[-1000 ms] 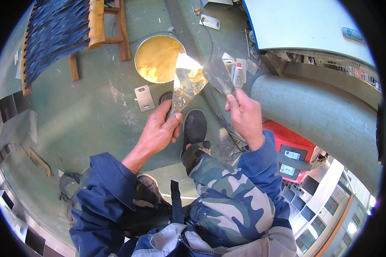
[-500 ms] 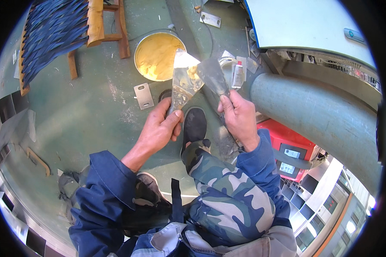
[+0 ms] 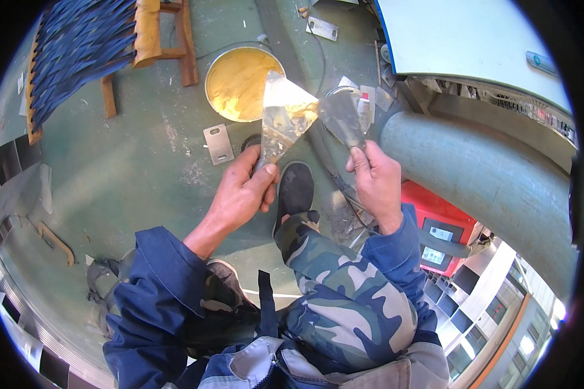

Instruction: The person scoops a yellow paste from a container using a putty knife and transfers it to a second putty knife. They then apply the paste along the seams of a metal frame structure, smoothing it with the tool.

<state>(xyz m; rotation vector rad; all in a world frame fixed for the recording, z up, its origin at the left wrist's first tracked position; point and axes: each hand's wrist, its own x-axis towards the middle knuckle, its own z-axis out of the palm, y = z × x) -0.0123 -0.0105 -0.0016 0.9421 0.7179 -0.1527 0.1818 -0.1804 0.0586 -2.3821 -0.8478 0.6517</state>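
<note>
My left hand [image 3: 245, 185] grips a wide putty knife [image 3: 280, 126], its metal blade pointing away from me and smeared with yellowish putty. In my right hand [image 3: 376, 181] is a second putty knife [image 3: 345, 118] with a darker grey blade. The far corners of the two blades meet or overlap; whether they touch I cannot tell. Beyond the left blade, a round tub [image 3: 207, 91] of yellow putty stands on the floor. My fingers hide most of both handles.
A wooden seat with woven blue straps [image 3: 84, 58] is at the far left. A thick pale-blue pipe [image 3: 474, 168] and a red machine [image 3: 428, 207] lie on the right. A slotted metal plate [image 3: 219, 144] rests on the green floor beside the tub.
My right hand has moved a little to the right with its putty knife, drawing that blade across toward the left blade's corner. My left hand has barely moved.
</note>
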